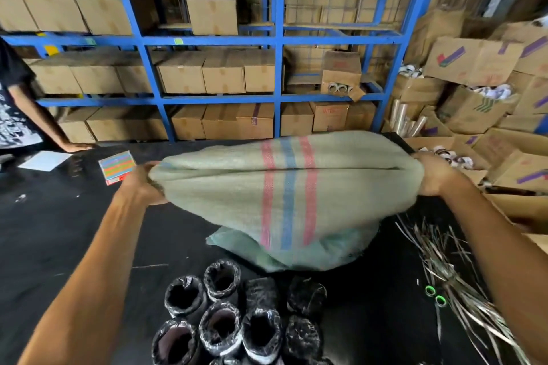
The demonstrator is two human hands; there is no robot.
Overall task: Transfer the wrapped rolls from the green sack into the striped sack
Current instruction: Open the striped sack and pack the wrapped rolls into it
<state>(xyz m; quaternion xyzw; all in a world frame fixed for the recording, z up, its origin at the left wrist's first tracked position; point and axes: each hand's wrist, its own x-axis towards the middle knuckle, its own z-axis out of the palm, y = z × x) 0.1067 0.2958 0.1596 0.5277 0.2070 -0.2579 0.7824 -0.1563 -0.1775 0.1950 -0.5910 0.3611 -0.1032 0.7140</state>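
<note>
I hold the striped sack (284,187) stretched wide in the air, pale grey-green with red and blue stripes down its middle. My left hand (145,181) grips its left end and my right hand (436,175) grips its right end. Under it the green sack (296,255) lies flat on the black table (74,231). Several wrapped rolls (237,320), black and covered in shiny plastic, stand and lie in a cluster on the table at the near edge, below the sacks.
Another person's hand (78,147) rests on the table at far left, beside white paper (44,160) and a colourful packet (117,167). A bundle of thin strips (444,270) and green-ringed scissors (436,295) lie at right. Blue shelving (278,38) and cardboard boxes (474,62) stand behind.
</note>
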